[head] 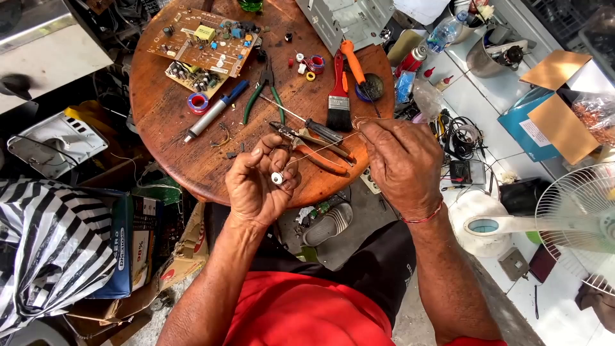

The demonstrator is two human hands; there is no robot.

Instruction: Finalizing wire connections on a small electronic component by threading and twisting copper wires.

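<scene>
The left hand point(259, 182) pinches a small white ring-shaped core point(277, 178) just above the table edge. The right hand point(403, 160) grips a thin copper wire point(320, 148) running taut to it: winding seems underway. Next calls for steady tension. Beyond lie orange-handled pliers point(314, 150) on the round wooden table point(166, 122).

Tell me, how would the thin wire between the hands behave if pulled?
The wire looks fine and bare, so it probably bends easily and kinks. Stretched from left hand to right hand, it might snap if tugged.
</scene>
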